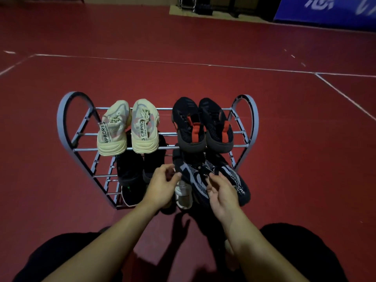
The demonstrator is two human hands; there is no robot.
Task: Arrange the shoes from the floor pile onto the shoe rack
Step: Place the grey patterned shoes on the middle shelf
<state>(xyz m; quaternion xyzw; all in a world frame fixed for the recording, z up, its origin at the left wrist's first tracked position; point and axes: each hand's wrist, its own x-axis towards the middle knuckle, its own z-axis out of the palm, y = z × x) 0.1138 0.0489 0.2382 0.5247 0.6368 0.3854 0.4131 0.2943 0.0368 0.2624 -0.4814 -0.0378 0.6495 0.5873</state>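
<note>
Nearest the camera are the person's knees in dark trousers (pixel 61 259), with two bare forearms reaching forward between them over the dark red sports floor (pixel 203 82).

The left hand (pixel 162 184) hovers with fingers loosely curled and thumb apart, holding nothing, in front of the lower tier of the grey metal shoe rack with rounded end frames (pixel 67 119). The right hand (pixel 221 194) is half-open, its fingertips at the near edge of a black and grey knit sneaker (pixel 195 176); whether it actually pinches the shoe cannot be told.

On the top tier, from the left, sits a pair of cream chunky sneakers with lettered heel straps (pixel 128 129), heels toward the camera, then a pair of black mesh sneakers with red heel tabs (pixel 203 127), side by side. On the lower tier at the left is a pair of plain black sneakers (pixel 130 169), one partly behind the left hand. A white shoe (pixel 183 194) shows between the two hands, lower down. To the right, the black and grey knit pair lies tilted at the rack's lower front, the second one (pixel 234 178) just beside the first.
</note>
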